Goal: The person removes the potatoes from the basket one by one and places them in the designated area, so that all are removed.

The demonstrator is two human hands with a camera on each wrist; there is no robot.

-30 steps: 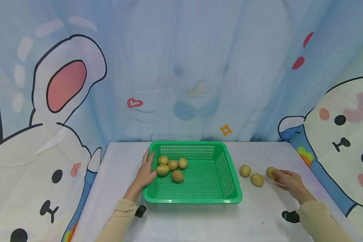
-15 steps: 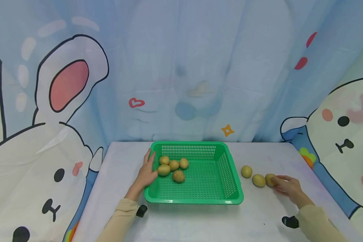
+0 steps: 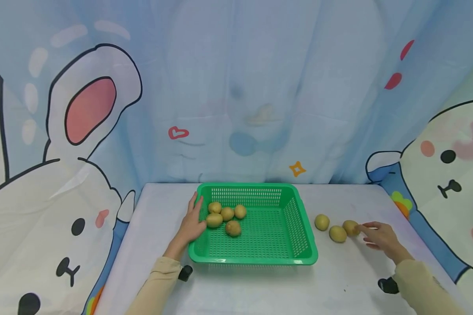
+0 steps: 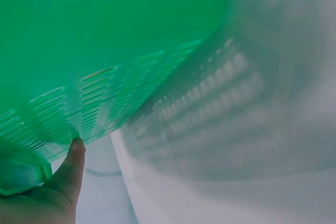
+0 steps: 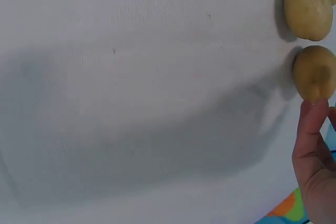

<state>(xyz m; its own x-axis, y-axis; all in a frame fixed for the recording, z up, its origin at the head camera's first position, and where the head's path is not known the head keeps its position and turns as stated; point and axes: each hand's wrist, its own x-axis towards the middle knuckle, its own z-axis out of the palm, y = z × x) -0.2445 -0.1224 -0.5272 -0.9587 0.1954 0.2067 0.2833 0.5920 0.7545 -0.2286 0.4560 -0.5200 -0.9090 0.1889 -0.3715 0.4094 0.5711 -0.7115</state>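
In the head view a green plastic basket (image 3: 256, 261) stands on the table with several potatoes (image 3: 227, 214) in its left part. My left hand (image 3: 189, 225) holds the basket's left rim; a finger (image 4: 73, 161) lies against the slotted outer wall in the left wrist view. To the right of the basket, three potatoes lie on the cloth: one nearest the basket (image 3: 322, 222), a middle potato (image 3: 337, 234) and a right potato (image 3: 351, 228). My right hand (image 3: 382, 238) touches the right potato with extended fingertips; in the right wrist view they meet that potato's (image 5: 315, 72) end.
A white cloth covers the table (image 3: 260, 293). Behind it hangs a blue curtain (image 3: 228, 87) with cartoon animals, reaching down both sides. Dark straps (image 3: 388, 285) show at the wrists.
My right hand has brought the right potato leftward beside the middle one, and its fingers have loosened and drawn slightly back. The left hand stays on the basket rim.
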